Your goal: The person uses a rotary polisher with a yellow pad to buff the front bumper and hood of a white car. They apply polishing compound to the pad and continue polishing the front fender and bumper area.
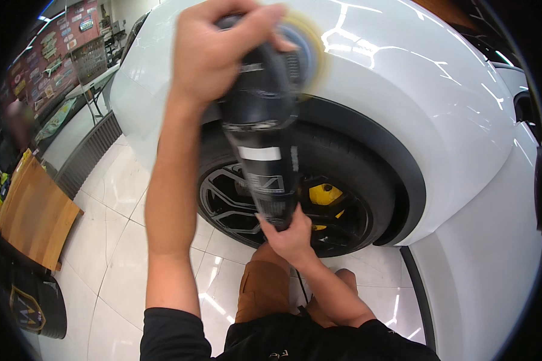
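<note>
A black car polisher runs up the middle of the view, its yellow foam pad against the white car fender above the wheel arch. The pad is smeared by motion. My left hand is wrapped over the polisher's head, thumb across the top. Lower down, my right hand grips the rear end of the body. Behind the tool sits the black wheel with a yellow brake caliper, partly hidden by the polisher.
A wooden tabletop and a black drum stand at the left on the tiled floor. A dark cord hangs below my right hand. The car's white door is at the right. A sign-covered wall rises at far left.
</note>
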Demonstrator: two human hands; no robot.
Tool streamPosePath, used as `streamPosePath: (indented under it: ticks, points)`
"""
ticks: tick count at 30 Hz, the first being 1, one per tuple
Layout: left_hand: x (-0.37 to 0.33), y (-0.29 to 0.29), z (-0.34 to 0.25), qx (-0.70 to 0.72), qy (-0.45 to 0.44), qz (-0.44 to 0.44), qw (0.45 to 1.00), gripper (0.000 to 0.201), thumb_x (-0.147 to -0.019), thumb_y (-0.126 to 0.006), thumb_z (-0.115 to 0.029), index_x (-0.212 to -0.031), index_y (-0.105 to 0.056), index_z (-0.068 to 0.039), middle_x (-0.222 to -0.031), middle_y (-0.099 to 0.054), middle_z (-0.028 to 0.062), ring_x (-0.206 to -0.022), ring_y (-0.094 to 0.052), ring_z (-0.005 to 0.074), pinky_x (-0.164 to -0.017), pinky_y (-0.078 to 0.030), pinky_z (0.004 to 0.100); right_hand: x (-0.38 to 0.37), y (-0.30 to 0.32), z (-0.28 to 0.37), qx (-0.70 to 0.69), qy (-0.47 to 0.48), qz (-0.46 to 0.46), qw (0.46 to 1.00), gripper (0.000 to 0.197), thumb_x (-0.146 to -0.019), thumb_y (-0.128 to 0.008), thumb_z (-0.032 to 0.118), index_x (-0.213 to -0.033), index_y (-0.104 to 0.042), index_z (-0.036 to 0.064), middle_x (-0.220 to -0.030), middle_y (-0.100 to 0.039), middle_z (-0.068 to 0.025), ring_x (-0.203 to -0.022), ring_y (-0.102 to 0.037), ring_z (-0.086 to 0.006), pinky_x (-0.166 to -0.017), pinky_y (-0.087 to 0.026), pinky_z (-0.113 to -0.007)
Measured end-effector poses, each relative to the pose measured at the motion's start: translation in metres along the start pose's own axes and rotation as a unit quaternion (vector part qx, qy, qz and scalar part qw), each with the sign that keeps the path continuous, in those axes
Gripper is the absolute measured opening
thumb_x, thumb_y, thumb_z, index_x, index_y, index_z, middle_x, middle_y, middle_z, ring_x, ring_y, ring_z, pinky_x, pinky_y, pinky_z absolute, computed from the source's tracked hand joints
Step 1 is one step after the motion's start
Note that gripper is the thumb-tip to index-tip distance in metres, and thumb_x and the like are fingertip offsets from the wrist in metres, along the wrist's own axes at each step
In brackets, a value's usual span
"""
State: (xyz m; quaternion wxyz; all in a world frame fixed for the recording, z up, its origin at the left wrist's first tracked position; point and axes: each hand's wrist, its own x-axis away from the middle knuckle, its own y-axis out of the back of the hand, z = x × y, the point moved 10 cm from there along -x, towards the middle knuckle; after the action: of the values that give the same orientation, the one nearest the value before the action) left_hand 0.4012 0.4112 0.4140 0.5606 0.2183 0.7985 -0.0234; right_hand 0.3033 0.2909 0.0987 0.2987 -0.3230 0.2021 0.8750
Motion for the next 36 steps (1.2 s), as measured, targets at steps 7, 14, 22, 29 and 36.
streamPosePath:
  ticks: [7, 14, 22, 29, 36]
  points:
    - [0.032, 0.123, 0.093, 0.205, 0.031, -0.046, 0.977, 0.025, -0.108, -0.056, -0.02, -0.095, -0.063, 0.001, -0.084, -0.064, 0.0098, -0.09, -0.071, 0.0266, -0.101, -0.052, 0.0456, -0.014, -0.072, 0.019, 0.132, -0.009, 0.127, 0.983, 0.054, -0.085, -0.087, 0.03, -0.115, -0.059, -0.0055, -0.09, -0.076, -0.0191, -0.074, -0.078, -0.0334, -0.065, -0.06, -0.04]
    - [0.082, 0.233, 0.173, 0.272, 0.104, -0.229, 0.929, 0.025, -0.105, -0.062, -0.024, -0.091, -0.063, -0.002, -0.082, -0.064, 0.0094, -0.088, -0.069, 0.027, -0.101, -0.053, 0.0468, -0.03, -0.116, 0.054, 0.162, -0.03, 0.266, 0.95, 0.08, -0.091, -0.077, 0.03, -0.147, -0.038, -0.0114, -0.092, -0.071, -0.0323, -0.075, -0.073, -0.0488, -0.069, -0.059, -0.052]
    - [0.014, 0.2, 0.15, 0.254, 0.16, -0.15, 0.942, 0.023, -0.101, -0.068, -0.022, -0.091, -0.064, -0.003, -0.083, -0.065, 0.0075, -0.09, -0.071, 0.0255, -0.098, -0.055, 0.0409, -0.029, -0.075, 0.107, 0.002, -0.074, 0.31, 0.948, 0.102, -0.091, -0.073, 0.018, -0.16, -0.003, -0.009, -0.094, -0.069, -0.0342, -0.08, -0.071, -0.0498, -0.079, -0.056, -0.051]
    - [-0.069, 0.058, 0.064, 0.162, 0.165, -0.045, 0.972, 0.025, -0.098, -0.071, -0.024, -0.093, -0.069, 0.0, -0.085, -0.072, 0.0107, -0.086, -0.075, 0.0236, -0.079, -0.061, 0.0338, -0.013, -0.006, 0.108, -0.187, -0.124, 0.266, 0.937, 0.111, -0.089, -0.071, 0.008, -0.166, 0.009, 0.0026, -0.112, -0.067, -0.0314, -0.098, -0.072, -0.0429, -0.095, -0.053, -0.044]
    - [-0.093, -0.058, -0.062, -0.273, -0.092, 0.026, 0.957, 0.023, -0.103, -0.058, -0.011, -0.107, -0.075, 0.003, -0.103, -0.075, 0.0138, -0.084, -0.07, 0.0214, -0.084, -0.058, 0.0332, 0.035, 0.032, 0.084, -0.36, -0.062, 0.201, 0.909, 0.111, -0.087, -0.067, 0.003, -0.168, 0.009, 0.0062, -0.133, -0.06, -0.0196, -0.111, -0.06, -0.0214, -0.106, -0.045, -0.037]
